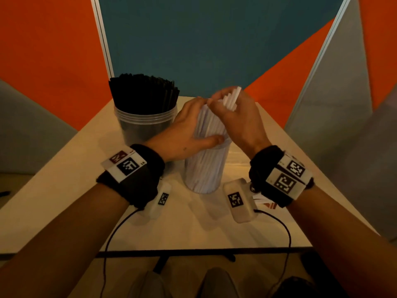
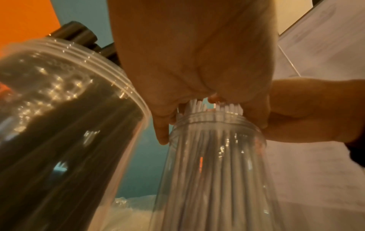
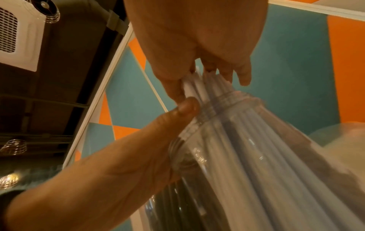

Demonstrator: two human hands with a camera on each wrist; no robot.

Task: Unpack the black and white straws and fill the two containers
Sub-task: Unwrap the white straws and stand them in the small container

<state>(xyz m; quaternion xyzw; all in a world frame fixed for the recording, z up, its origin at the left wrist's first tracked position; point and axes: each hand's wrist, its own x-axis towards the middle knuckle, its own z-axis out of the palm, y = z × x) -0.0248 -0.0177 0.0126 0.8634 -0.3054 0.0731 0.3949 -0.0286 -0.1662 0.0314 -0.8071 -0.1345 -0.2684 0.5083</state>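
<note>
Two clear containers stand on the table. The left container (image 1: 141,127) is packed with black straws (image 1: 144,93). The right container (image 1: 204,175) holds a bundle of white straws (image 1: 211,125) that stick out above its rim. My left hand (image 1: 187,130) wraps round this bundle just above the rim, thumb in front. My right hand (image 1: 236,119) grips the upper ends of the white straws. In the left wrist view my left hand (image 2: 187,62) lies over the straw tips (image 2: 197,106). The right wrist view shows my right hand (image 3: 197,39) holding the white straws (image 3: 199,87).
Crumpled clear wrapping (image 1: 236,160) lies on the table (image 1: 64,201) behind the white container. Orange, teal and grey partitions close in the back and sides. Cables (image 1: 111,235) run from my wristbands over the near table edge.
</note>
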